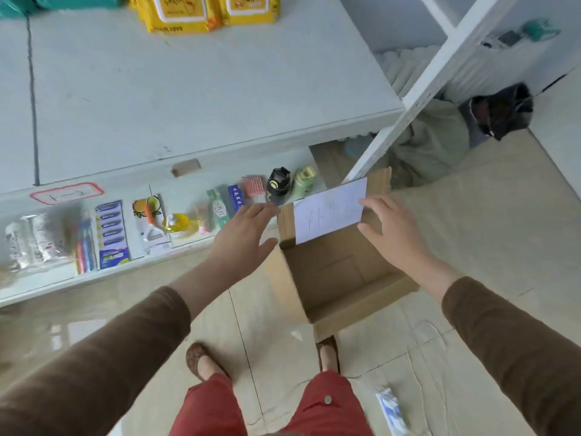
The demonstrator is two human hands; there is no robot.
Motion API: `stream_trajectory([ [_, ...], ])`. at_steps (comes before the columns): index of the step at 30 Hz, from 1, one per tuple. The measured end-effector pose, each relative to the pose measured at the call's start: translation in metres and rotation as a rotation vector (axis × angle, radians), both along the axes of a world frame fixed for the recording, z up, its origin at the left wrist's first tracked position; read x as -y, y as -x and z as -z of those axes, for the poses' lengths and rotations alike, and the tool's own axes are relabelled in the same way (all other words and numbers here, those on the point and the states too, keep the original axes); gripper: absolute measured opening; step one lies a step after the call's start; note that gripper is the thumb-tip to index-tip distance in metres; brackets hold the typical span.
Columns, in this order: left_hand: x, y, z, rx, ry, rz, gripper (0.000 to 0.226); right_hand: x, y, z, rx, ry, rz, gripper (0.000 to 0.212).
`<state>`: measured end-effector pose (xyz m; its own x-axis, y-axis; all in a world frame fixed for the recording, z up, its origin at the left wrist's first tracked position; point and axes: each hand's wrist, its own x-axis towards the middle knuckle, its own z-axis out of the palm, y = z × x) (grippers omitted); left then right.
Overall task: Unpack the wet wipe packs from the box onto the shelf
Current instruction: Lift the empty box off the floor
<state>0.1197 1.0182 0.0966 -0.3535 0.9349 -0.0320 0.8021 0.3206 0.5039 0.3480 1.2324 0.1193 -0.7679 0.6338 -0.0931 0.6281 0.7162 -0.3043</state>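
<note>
**A:** Where are the wipe packs sitting?

**B:** Two yellow packs (201,12) are lying at the far edge of the pale shelf (195,99), side by side, partly cut off by the top of the view. Green packs (59,1) are showing in the top left corner of the same shelf.

**A:** And the box?

**B:** The box (339,275) is standing open on the tiled floor (490,215), just in front of the person's feet. Its inside is showing only bare cardboard. A white sheet (330,210) with faint writing is lying over its far flap.

**A:** What are the hands doing?

**B:** Both are reaching out above the box with fingers spread and relaxed, gripping nothing. The left hand (243,234) is hovering over the box's left edge. The right hand (393,228) is hovering over the right side, its fingertips at the sheet's edge; contact cannot be judged. Brown sleeves are covering both arms.

**A:** What is surrounding them?

**B:** A lower shelf (37,287) is holding small packaged goods in a row, among them a black bottle (278,184). A white post (418,92) is slanting up to the right, with a dark bag (503,108) beyond it. A small blue and white packet (391,410) is lying on the floor near the right leg.
</note>
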Motion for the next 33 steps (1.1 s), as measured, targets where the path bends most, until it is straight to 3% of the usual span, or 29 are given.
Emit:
stream_trajectory([
  [8, -0.060, -0.123, 0.127, 0.216, 0.311, -0.235, 0.056, -0.121, -0.110, 0.110, 0.155, 0.222, 0.121, 0.045],
  [13, -0.075, -0.157, 0.214, 0.326, 0.466, -0.410, 0.059, -0.191, -0.151, 0.200, 0.282, 0.328, 0.233, 0.050],
  [16, -0.082, -0.167, 0.260, 0.421, 0.542, -0.550, 0.064, -0.226, -0.168, 0.254, 0.321, 0.393, 0.334, 0.064],
  [19, -0.089, -0.173, 0.304, 0.506, 0.566, -0.679, 0.076, -0.252, -0.177, 0.301, 0.346, 0.463, 0.445, 0.080],
  [23, -0.099, -0.179, 0.353, 0.564, 0.506, -0.833, 0.087, -0.275, -0.181, 0.353, 0.377, 0.539, 0.542, 0.084],
  [25, -0.101, -0.182, 0.373, 0.569, 0.503, -0.923, 0.090, -0.281, -0.178, 0.372, 0.355, 0.565, 0.583, 0.081],
  [27, -0.100, -0.184, 0.390, 0.544, 0.530, -0.978, 0.079, -0.284, -0.177, 0.387, 0.311, 0.578, 0.612, 0.073],
  [30, -0.089, -0.183, 0.403, 0.448, 0.583, -0.988, 0.053, -0.278, -0.179, 0.403, 0.368, 0.570, 0.572, 0.044],
  [33, -0.059, -0.182, 0.397, 0.427, 0.576, -0.994, 0.046, -0.255, -0.184, 0.397, 0.422, 0.536, 0.534, 0.023],
])
